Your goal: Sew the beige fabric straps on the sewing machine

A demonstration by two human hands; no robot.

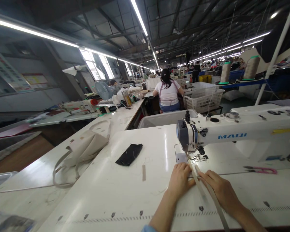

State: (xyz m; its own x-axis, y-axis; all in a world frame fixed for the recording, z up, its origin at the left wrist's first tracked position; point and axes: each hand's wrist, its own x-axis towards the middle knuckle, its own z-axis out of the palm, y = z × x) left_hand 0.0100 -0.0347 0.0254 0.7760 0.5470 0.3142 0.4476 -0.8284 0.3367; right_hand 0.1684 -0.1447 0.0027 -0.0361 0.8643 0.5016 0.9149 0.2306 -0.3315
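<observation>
Well to the left of both hands, on the adjoining bench [33, 170], lies a beige fabric piece [89, 141] in a soft heap, its straps looping out toward the near side. Closer to the left grip, but apart from it on the main bench [99, 193], a black cloth piece [129, 154] lies flat, and between that and the left grip is a short tan strip [143, 173]. Ahead of the left grip, well beyond the bench, a co-worker [168, 91] in a white top sits facing away. The left grip [180, 180] rests just in front of the machine's needle area, its fingers bent at a pale strip [198, 185] that runs from beneath the needle head back between the two hands; whether the fingers pinch it or only press it down, I cannot tell. Beyond both hands and reaching off to the right stands the sewing machine [228, 129], white, with blue MAQI lettering. The right grip [218, 187], just beside the left one, is closed on a tan strap [218, 207], whose upper end points toward the needle while the rest trails under the hand toward the near edge. Farther back, beyond the machine, are two thread cones [226, 72]. Right of the right grip and apart from it, pink-handled snips [263, 169] lie beside the machine's base, blades pointing left.
</observation>
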